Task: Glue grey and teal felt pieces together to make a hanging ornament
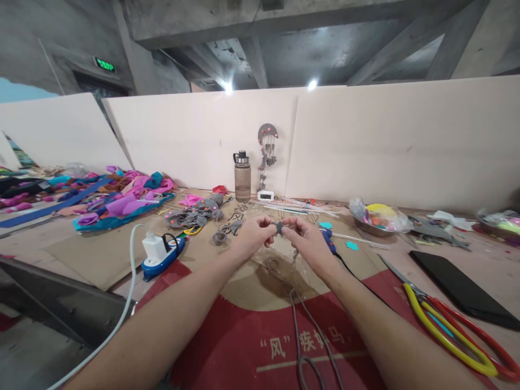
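Observation:
Both hands meet over the middle of the work surface, raised a little above it. My left hand (258, 234) pinches one side of a small grey felt-like piece (278, 227). From the other side my right hand (301, 236) pinches the same piece between thumb and fingers. Its exact shape is mostly hidden by the fingertips. A long grey cord (296, 319) hangs below my right hand and trails in loops toward the front. Just beyond my right wrist lies a blue hot glue gun (328, 239), partly covered by the hand.
Scissors with red and yellow handles (450, 330) and a black phone (463, 287) lie at right. A blue power strip (162, 260) with a white cable is at left. Behind stand a water bottle (242, 181), a metal bowl (377, 226) and grey felt pieces (195, 214).

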Tool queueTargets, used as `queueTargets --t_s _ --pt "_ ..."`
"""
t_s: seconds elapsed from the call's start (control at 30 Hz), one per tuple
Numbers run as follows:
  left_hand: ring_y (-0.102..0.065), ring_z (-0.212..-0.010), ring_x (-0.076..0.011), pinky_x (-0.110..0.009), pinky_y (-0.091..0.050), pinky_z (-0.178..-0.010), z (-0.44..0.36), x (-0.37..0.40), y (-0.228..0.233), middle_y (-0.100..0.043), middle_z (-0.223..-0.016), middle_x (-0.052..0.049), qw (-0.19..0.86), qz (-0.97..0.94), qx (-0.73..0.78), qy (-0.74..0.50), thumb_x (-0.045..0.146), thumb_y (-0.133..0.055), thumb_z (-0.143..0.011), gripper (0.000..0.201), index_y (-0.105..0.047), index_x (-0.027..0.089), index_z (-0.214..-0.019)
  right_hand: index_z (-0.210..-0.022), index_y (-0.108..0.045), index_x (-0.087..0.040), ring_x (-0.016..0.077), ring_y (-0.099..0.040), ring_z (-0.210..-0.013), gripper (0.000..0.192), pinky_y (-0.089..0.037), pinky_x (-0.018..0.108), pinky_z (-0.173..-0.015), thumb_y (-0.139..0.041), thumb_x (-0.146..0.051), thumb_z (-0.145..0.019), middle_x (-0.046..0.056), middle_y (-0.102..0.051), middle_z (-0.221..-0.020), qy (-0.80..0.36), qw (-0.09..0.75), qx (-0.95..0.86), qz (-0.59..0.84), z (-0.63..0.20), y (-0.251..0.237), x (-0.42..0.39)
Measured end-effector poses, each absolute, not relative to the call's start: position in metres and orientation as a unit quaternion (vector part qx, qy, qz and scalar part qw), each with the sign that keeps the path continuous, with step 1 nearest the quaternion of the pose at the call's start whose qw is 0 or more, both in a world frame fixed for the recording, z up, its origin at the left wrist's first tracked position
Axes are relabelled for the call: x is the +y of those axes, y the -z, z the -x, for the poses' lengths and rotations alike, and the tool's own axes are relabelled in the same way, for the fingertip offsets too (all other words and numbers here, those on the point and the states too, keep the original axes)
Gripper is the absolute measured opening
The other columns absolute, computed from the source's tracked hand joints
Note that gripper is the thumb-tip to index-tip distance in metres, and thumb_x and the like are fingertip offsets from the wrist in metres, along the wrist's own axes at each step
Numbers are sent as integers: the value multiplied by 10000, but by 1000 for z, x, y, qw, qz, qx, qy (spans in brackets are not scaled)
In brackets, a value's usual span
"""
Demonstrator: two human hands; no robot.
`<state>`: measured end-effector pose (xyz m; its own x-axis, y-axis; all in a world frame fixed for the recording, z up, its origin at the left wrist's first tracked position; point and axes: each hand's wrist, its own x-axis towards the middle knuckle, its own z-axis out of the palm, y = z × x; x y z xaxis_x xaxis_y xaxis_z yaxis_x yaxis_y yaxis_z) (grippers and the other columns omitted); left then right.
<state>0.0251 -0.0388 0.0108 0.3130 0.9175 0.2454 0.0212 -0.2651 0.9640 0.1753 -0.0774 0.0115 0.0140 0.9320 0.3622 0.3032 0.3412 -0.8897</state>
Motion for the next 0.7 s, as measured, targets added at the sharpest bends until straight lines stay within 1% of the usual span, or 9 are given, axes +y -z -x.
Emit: queueTargets --t_s 0.1,0.2,0.3,0.4,0.47,0.53,0.6,0.7 --pt "-480 -417 -70 -198 -397 -432 -25 -40 -12 -539 -490 29 480 -660 356 -456 220 -589 -706 87 -558 143 -682 -849 -600 -177 111 -358 -527 272 -292 248 -501 -573 -410 -712 -54 -425 -568 -269 522 -627 512 -175 -11 -77" --pt "-506 -443 -76 -207 -426 -468 -24 -41 -13 -571 -519 6 495 -673 334 -436 272 -623 -719 150 -582 130 -690 -766 -589 -180 113 -381 -534 231 -308 253 -511 -547 -403 -724 -30 -479 -595 -241 530 -618 529 -178 -9 -74" --pt "-564 -507 -98 -230 -468 -520 -22 -40 -14 -626 -611 -38 544 -666 296 -416 328 -641 -726 220 -623 109 -727 -759 -582 -181 114 -401 -548 223 -318 248 -518 -519 -395 -756 -22 -500 -616 -225 533 -620 531 -182 -8 -70" --pt "-608 -580 -128 -248 -481 -529 -19 -35 -13 -654 -711 -73 584 -640 285 -411 384 -641 -730 284 -638 99 -731 -750 -572 -183 109 -392 -529 216 -312 240 -510 -504 -386 -774 -36 -471 -586 -220 513 -632 538 -185 -9 -69" --pt "-611 -616 -134 -242 -475 -529 -17 -32 -13 -647 -719 -70 575 -636 296 -422 398 -647 -732 299 -651 100 -751 -741 -567 -183 108 -388 -516 198 -307 238 -507 -501 -366 -778 -45 -453 -563 -204 493 -649 543 -186 -12 -70" --pt "-591 -610 -118 -225 -461 -528 -15 -30 -14 -634 -688 -50 547 -646 309 -434 372 -664 -726 281 -667 102 -805 -736 -567 -183 112 -393 -514 167 -305 241 -514 -503 -331 -782 -47 -452 -548 -170 474 -671 544 -185 -14 -72" --pt "-561 -565 -95 -210 -445 -517 -13 -31 -16 -621 -644 -27 522 -665 317 -430 327 -669 -724 259 -674 103 -854 -735 -567 -185 117 -406 -521 136 -311 248 -532 -505 -293 -789 -41 -469 -547 -126 455 -694 544 -184 -14 -74" --pt "-537 -499 -78 -202 -438 -498 -14 -35 -18 -615 -588 -11 501 -698 317 -402 283 -663 -732 215 -665 100 -845 -743 -564 -188 131 -435 -556 109 -327 262 -570 -509 -262 -801 -24 -500 -576 -67 435 -722 534 -182 -13 -76"
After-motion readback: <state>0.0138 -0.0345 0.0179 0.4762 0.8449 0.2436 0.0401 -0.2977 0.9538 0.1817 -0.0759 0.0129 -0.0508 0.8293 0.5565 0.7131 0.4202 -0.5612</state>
